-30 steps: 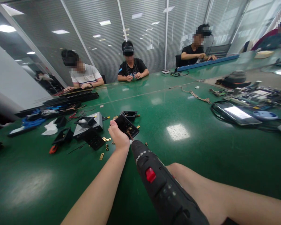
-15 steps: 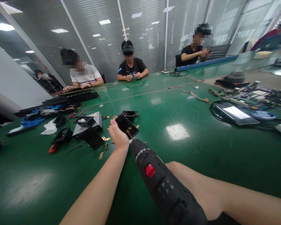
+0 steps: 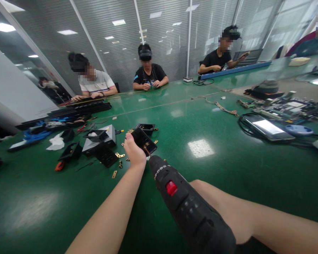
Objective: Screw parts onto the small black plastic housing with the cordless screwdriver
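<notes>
The left hand point(image 3: 134, 152) grips a black box point(image 3: 144, 140) tilted above the glossy green table point(image 3: 214, 176). The right hand point(image 3: 228, 218) wraps a power drill point(image 3: 187, 208), its bit touching the box. Black parts point(image 3: 95, 144) lie at nine o'clock; seated people point(image 3: 148, 68) at twelve, before glass walls point(image 3: 164, 38).

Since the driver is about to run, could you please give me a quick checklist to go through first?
1. Left hand has a grip on the black housing: ok.
2. Bit of the electric screwdriver meets the housing: ok.
3. Bit seated in a screw head: cannot tell.
4. Right hand on the screwdriver: ok, though mostly hidden behind it.
5. Left fingers out of the bit's line: cannot tell.
6. Loose brass pieces lie apart from the housing: ok.
</notes>
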The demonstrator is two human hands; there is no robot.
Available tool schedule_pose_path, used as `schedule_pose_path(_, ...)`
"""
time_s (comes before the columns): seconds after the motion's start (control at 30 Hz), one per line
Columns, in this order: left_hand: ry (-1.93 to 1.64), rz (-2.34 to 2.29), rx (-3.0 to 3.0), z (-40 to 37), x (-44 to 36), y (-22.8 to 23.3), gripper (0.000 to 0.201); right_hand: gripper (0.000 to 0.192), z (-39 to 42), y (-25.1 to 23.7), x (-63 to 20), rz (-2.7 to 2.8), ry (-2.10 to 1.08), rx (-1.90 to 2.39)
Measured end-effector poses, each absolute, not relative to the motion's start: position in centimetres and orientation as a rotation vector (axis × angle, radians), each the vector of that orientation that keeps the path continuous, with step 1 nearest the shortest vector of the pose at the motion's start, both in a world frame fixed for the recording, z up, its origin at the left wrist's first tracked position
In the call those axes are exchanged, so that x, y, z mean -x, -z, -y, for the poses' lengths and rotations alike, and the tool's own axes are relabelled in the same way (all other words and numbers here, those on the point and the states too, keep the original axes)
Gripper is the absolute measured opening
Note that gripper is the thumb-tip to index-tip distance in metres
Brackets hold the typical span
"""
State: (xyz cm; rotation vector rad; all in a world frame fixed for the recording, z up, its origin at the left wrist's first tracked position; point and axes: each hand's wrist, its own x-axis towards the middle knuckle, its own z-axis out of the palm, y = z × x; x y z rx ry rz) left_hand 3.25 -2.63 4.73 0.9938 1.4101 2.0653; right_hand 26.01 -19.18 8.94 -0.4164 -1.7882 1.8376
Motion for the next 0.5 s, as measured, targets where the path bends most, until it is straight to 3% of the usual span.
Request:
schedule_pose_path(0.13,-2.076,-1.395,-1.023,2.66,-3.36,-4.79,0.068,0.053,19.2,-9.0,-25.85,1.763,-1.821,0.405)
schedule_pose_path(0.37,-2.079,-1.438,-1.023,2.59,-3.17,-4.53,0.069,0.062,19.17,-8.79,-26.11,1.797,-1.829,0.423)
schedule_pose_path(0.5,-2.047,-1.436,-1.024,2.72,-3.25,-4.53,0.073,0.055,19.06,-8.67,-26.28,1.78,-1.833,0.459)
